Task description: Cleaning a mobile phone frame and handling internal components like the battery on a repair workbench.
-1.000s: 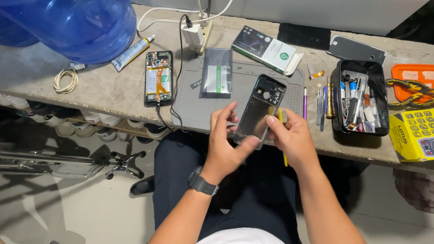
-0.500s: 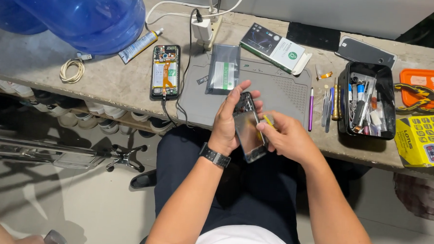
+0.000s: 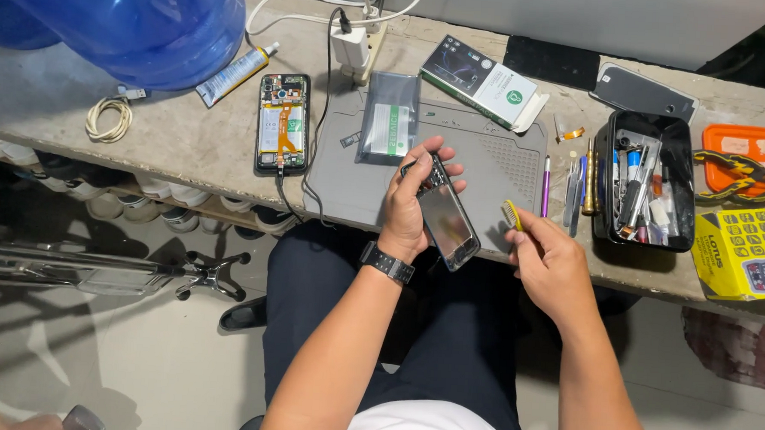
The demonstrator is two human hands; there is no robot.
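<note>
Water bottle (image 3: 124, 19), large and blue, is laid at the far left of the stone bench (image 3: 171, 137); were it nudged, it could be rolled toward the opened phone (image 3: 282, 122) lying just right of it with its insides exposed and a cable plugged in at its near end. Farther right, a grey work mat (image 3: 497, 160) is spread, and on it a sealed battery pouch (image 3: 388, 118) is placed. At the right, a black tool tray (image 3: 646, 179) is packed with tools, and loose drivers and tweezers (image 3: 573, 185) are lined up between tray and mat, near enough to the edge to be knocked off by a forearm.

A dark phone back panel (image 3: 447, 218) is held over the near edge of the bench, above the lap, not over the mat. It is gripped by the left hand (image 3: 409, 203), fingers curled around its far end and pressed against it; the near end is left unsupported, so a slip would likely send it to the floor. A small yellow-headed brush (image 3: 511, 214) is pinched by the right hand (image 3: 548, 265), just beside the panel and apart from it. Hard brushing could scratch the glossy face or twist the panel out of the one-handed hold.
</note>
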